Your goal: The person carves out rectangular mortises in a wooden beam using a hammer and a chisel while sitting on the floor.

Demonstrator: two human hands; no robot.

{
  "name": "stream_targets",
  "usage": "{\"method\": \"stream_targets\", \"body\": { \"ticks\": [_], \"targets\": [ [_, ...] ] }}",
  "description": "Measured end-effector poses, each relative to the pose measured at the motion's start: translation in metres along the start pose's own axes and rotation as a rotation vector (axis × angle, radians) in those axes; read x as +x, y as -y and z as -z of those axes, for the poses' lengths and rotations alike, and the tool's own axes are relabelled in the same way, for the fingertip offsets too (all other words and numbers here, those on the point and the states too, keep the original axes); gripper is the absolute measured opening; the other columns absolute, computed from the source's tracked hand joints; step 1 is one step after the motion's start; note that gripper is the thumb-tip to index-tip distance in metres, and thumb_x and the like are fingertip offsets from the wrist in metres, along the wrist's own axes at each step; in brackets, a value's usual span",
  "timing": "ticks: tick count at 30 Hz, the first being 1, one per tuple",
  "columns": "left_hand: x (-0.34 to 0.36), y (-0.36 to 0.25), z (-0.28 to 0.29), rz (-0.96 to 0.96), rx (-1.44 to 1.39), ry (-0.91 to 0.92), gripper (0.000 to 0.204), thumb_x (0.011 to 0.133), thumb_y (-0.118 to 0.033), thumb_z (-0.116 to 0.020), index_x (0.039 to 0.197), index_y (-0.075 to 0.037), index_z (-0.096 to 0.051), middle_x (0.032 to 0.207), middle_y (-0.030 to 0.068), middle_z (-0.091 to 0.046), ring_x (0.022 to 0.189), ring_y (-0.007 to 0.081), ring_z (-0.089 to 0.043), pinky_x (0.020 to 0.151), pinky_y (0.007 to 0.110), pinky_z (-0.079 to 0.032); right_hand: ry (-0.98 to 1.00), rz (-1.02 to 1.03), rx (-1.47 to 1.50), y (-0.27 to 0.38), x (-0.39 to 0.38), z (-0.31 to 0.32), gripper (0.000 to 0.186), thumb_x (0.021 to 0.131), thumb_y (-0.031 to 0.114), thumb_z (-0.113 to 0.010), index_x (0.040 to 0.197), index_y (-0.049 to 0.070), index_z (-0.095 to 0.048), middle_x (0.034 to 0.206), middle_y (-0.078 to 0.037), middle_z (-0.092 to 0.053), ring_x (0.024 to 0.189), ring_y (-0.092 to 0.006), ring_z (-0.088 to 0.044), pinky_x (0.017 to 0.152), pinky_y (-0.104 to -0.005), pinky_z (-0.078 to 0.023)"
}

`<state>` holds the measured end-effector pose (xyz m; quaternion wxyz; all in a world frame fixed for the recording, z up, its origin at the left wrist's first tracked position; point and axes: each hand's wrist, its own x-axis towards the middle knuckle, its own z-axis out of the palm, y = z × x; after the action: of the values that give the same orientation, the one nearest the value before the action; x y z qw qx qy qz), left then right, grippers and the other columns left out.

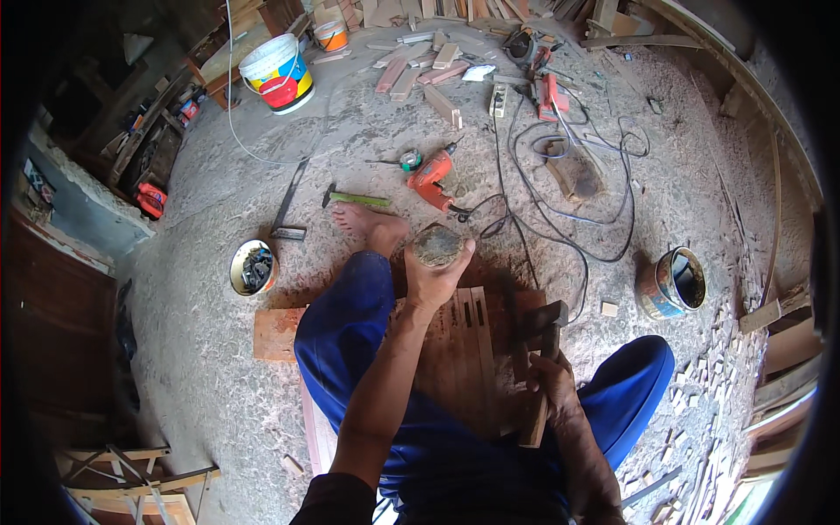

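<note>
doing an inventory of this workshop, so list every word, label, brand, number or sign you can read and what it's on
Readable text: none.
Large multicoloured bucket: printed side, too blurred to read.
Small orange bucket: any markings too small to read.
Round container at right: worn coloured side, any lettering too blurred.
Orange drill: any label too small.
Round-ended block and wooden tool in the hands: no lettering visible.

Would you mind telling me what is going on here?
The person's left hand holds a rough, rounded block, while the right hand grips what looks like a wooden mallet. Slotted boards lie between the blue-trousered legs. On the floor ahead lie an orange drill and a green-handled hammer, neither in hand.
</note>
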<state>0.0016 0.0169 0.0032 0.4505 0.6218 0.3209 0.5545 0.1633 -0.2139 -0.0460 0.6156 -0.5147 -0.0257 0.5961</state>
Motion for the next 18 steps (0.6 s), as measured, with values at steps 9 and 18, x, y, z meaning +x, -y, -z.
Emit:
{"method": "stream_targets", "body": {
  "ticks": [9,18],
  "targets": [
    [0.002,0.001,0.0,0.088,0.084,-0.035,0.012,0.081,-0.005,-0.077,0.081,-0.001,-0.066,0.076,0.0043,-0.069,0.067,0.0133,-0.064,0.064,0.032,-0.05,0.04,-0.017,-0.036,-0.003,0.001,0.001,0.02,0.09,0.004,-0.064,0.108,0.008,-0.056,0.071,-0.002,-0.053,0.05,-0.0106,-0.051,0.039,-0.0229,-0.044],
    [0.01,-0.014,0.003,-0.014,0.13,0.033,0.025,0.084,-0.003,-0.074,0.066,-0.004,-0.057,0.06,0.0012,-0.06,0.05,0.0107,-0.055,0.049,0.03,-0.043,-0.005,0.003,-0.013,0.008,-0.012,-0.014,0.019,0.088,0.001,-0.061,0.104,0.005,-0.052,0.066,-0.003,-0.051,0.046,-0.0116,-0.048,0.041,-0.0235,-0.041]
  ]
}}
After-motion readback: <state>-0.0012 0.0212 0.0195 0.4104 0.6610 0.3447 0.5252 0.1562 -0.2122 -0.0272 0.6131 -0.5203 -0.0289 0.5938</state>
